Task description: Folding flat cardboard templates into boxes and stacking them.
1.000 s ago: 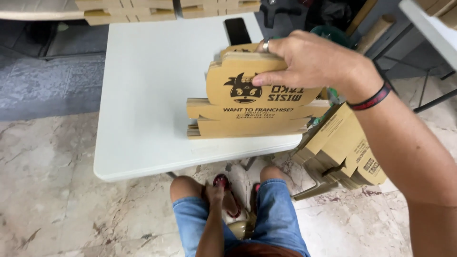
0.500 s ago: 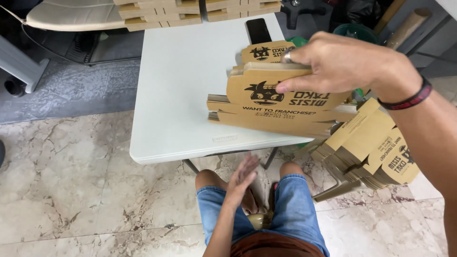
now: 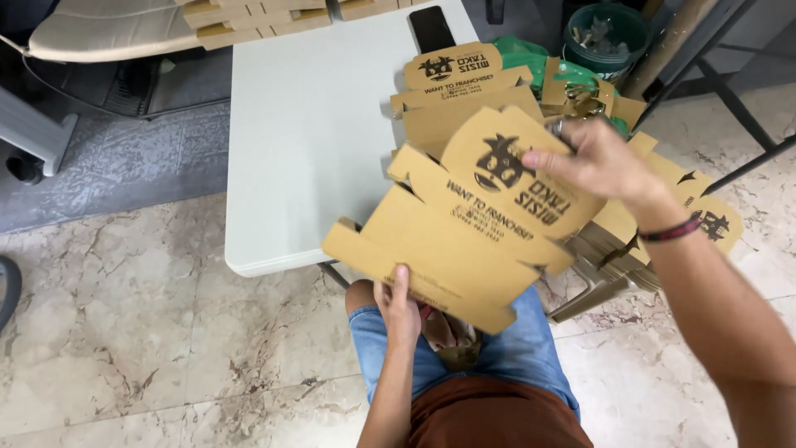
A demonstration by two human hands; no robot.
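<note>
- The right hand (image 3: 593, 162) pinches the rounded top flap of a flat, unfolded brown cardboard box blank (image 3: 464, 224), fingers curled over its printed face, thumb side hidden behind the card.
- The left hand (image 3: 400, 303) comes up from below and holds the lower edge of the same blank, thumb pressed on its front, fingers behind it and out of sight.
- The blank hangs tilted in the air between the two hands, over the person's lap and off the near edge of the white table (image 3: 307, 141); it does not touch the tabletop.
- The blank looks entirely flat: no side wall is raised and no tab is tucked, so by my reading the folding of this piece has not begun.
- Just beyond the right hand, a low stack of more flat blanks (image 3: 456, 83) lies on the table, apparently waiting their turn.
- Below and outward of the right wrist, another pile of flat blanks (image 3: 663, 224) rests on something beside the table; whether these are finished or untouched I cannot tell.
- Far beyond the left hand, at the table's far edge, stacked cardboard pieces (image 3: 249, 21) sit; their state is too cropped to judge.
- A dark phone (image 3: 431, 29) lies past the near stack.
</note>
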